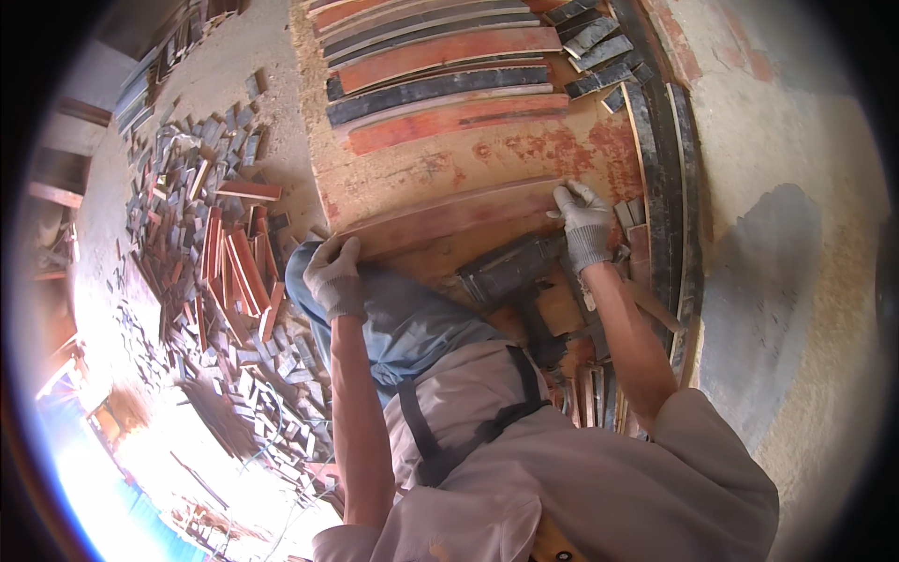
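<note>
A long, narrow reddish-brown wooden plank (449,217) lies crosswise in front of my body, held at both ends. My left hand (334,276), in a pale knit glove, has its fingers closed round the left end, just above my blue trouser leg. At the far end on the right, my gloved right hand (584,223) pinches the plank with thumb and fingers. Just nearer than the plank sits a dark, boxy object (508,269), partly shadowed; its kind I cannot make out. The plank is above a worn wooden work surface (403,183) stained with red.
Several red and black planks (449,117) lie side by side at the far end. Short dark offcuts (599,56) are piled beside them. Long black-edged boards (670,187) run along the wall on the right. Many wood scraps (234,262) cover the floor at left.
</note>
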A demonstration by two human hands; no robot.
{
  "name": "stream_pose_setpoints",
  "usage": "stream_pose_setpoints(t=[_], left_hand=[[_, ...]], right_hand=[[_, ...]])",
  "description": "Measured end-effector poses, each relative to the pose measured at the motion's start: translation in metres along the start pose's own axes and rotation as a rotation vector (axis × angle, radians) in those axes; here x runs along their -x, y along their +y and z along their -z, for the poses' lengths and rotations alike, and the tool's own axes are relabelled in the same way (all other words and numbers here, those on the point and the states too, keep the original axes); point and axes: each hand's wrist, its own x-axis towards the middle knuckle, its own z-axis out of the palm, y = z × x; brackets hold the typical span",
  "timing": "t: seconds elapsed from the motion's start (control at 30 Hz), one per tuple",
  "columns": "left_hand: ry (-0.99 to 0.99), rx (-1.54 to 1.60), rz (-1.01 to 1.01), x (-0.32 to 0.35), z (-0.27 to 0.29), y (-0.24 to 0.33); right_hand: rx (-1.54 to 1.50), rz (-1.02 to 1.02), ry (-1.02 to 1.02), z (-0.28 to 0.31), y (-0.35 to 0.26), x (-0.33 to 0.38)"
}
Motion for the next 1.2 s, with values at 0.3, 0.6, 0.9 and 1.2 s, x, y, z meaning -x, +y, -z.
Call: stream_pose_setpoints(t=[0.3, 0.6, 0.9, 1.2], left_hand=[[-0.027, 0.003, -0.081, 0.003, 0.002, -0.002], [-0.004, -0.020, -0.101, 0.002, 0.001, 0.000], [0.033, -0.114, -0.163, 0.006, -0.003, 0.007], [0.084, -0.242, -0.165, 0.009, -0.013, 0.013]], right_hand=[[0.035, -0.012, 0.032, 0.002, -0.004, 0.007], [0.018, -0.063, 0.041, -0.001, -0.009, 0.010], [0.096, -0.077, 0.045, -0.004, -0.013, 0.002], [0.114, -0.002, 0.026, -0.007, -0.013, -0.005]])
